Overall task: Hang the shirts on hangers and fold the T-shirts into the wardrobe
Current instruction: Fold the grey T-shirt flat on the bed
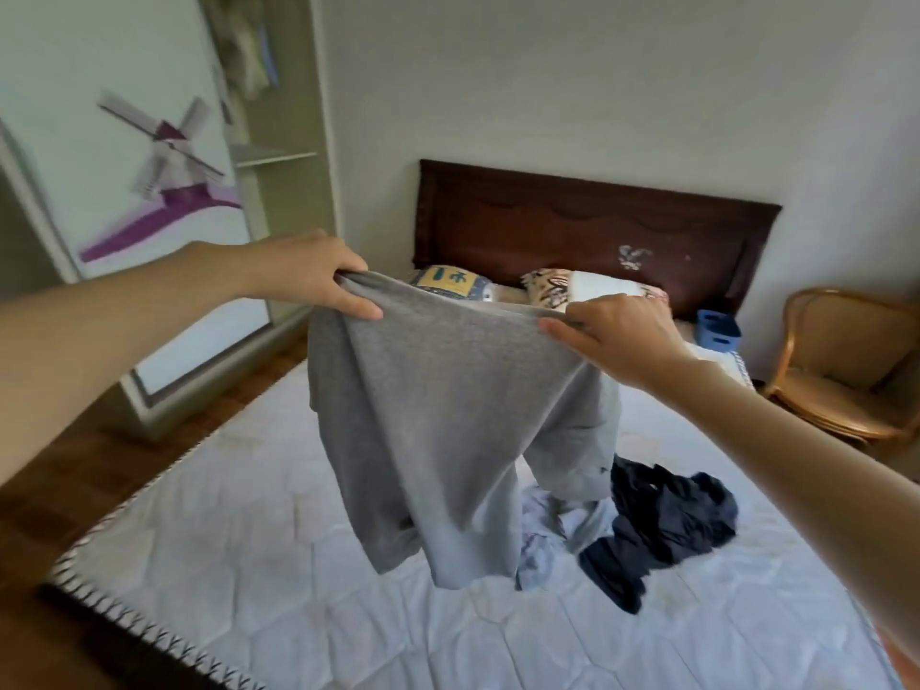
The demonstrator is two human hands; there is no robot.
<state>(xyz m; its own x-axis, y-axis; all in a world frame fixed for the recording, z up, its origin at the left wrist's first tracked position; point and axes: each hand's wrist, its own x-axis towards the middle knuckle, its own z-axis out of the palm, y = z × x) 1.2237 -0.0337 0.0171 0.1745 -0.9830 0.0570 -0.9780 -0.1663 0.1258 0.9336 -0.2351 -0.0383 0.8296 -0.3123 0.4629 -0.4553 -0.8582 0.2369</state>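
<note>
Bed (308, 565) below, spread wide. Grey T-shirt (438, 415) held up over it, hem hanging just above the mattress. Left hand (318, 278) and right hand (617, 336) each pinching a top edge. Dark clothes (662, 520) just beside (easily snagged by a careless lowering).

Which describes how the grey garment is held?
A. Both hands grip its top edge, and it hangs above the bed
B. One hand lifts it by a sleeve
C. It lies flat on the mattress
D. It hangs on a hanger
A: the left hand and right hand each pinch the top edge of the grey garment, which hangs above the mattress.
</note>
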